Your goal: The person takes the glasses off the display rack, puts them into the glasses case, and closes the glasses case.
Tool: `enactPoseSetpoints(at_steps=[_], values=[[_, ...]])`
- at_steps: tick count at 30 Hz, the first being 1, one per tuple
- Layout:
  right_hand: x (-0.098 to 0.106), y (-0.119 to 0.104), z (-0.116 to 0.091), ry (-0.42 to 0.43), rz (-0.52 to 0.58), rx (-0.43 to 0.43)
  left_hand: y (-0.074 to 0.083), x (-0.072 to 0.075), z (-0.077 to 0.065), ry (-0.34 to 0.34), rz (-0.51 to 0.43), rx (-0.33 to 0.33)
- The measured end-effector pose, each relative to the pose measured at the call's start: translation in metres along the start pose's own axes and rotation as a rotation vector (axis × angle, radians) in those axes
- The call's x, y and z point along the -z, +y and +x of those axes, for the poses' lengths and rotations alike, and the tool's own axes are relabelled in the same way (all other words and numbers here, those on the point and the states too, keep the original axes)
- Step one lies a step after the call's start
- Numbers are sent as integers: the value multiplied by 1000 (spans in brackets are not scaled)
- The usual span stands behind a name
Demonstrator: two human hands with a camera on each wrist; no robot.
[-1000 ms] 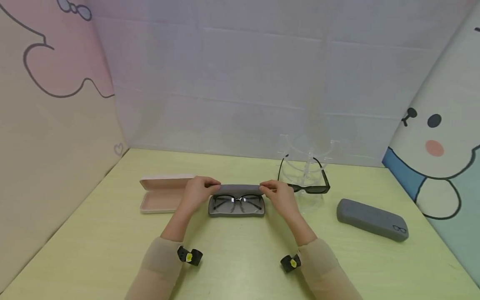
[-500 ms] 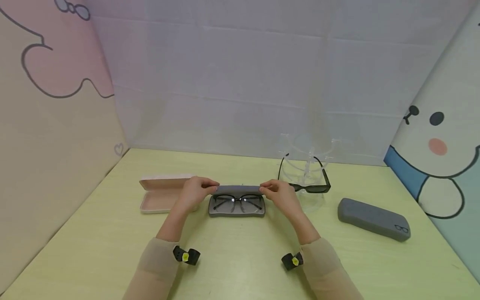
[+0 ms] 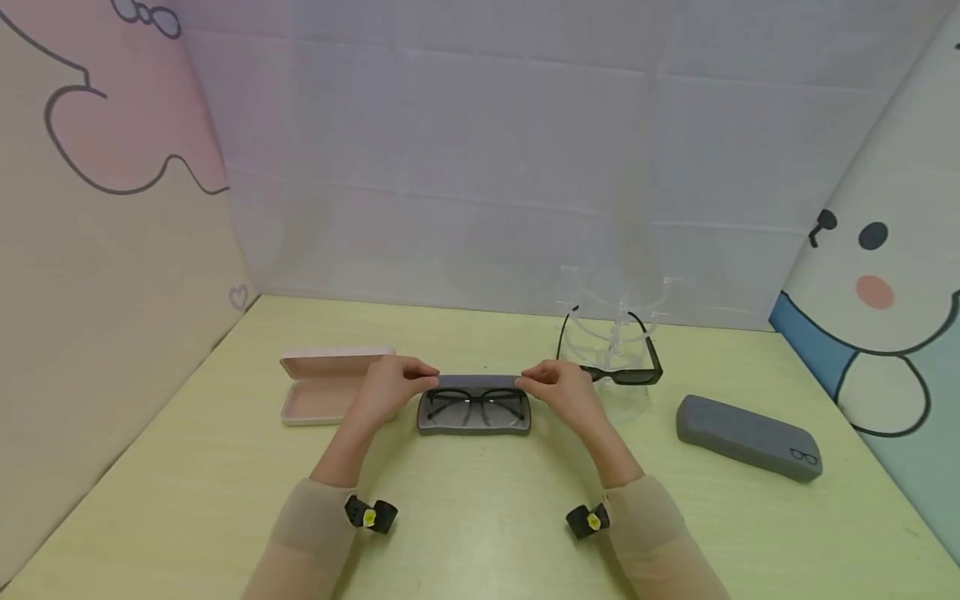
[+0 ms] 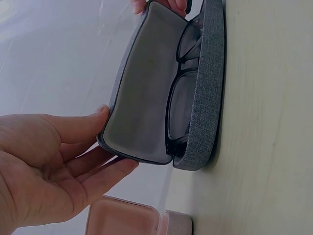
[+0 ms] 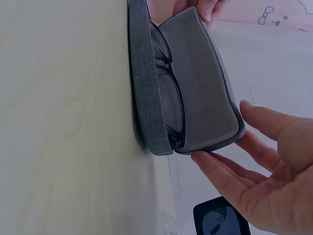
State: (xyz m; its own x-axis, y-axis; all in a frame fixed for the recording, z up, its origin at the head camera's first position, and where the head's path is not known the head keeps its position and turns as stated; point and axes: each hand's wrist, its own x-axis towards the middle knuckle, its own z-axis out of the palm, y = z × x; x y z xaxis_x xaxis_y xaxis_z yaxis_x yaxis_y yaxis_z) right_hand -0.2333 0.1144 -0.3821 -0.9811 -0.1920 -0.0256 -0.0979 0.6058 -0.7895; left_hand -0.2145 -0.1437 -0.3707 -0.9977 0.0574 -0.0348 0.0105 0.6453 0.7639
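A grey glasses case [image 3: 474, 430] sits on the table in the middle of the head view, its lid [image 4: 142, 83] raised. Black-framed glasses [image 3: 477, 407] lie inside with folded temples, lenses towards the lid. My left hand [image 3: 390, 387] pinches the lid's left corner between thumb and fingers. At the opposite corner, my right hand [image 3: 564, 390] pinches the lid the same way. In the right wrist view the lid's grey lining [image 5: 195, 83] faces the glasses, and the case's fabric front wall [image 5: 146, 88] rests on the table.
An open case with pink lining [image 3: 322, 400] stands behind my left hand. Black sunglasses [image 3: 633, 377] sit on a clear stand [image 3: 615, 333] beyond my right hand. A closed grey glasses case [image 3: 748, 437] lies on the right of the table [image 3: 480, 533].
The lid's upper edge has come slightly lower in the head view, and less of the lid shows. Both hands keep their hold on its corners. The glasses stay in place.
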Motion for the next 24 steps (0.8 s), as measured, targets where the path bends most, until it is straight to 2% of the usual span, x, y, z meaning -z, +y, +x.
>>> enactPoseSetpoints(at_steps=[8, 14, 24], values=[[-4, 3, 1, 46, -2, -2, 2, 0, 0, 19, -6, 17], [-4, 2, 1, 60, -11, 21, 5, 2, 0, 9, 14, 13], [-4, 4, -2, 37, 22, 24, 6, 2, -2, -46, 122, -88]])
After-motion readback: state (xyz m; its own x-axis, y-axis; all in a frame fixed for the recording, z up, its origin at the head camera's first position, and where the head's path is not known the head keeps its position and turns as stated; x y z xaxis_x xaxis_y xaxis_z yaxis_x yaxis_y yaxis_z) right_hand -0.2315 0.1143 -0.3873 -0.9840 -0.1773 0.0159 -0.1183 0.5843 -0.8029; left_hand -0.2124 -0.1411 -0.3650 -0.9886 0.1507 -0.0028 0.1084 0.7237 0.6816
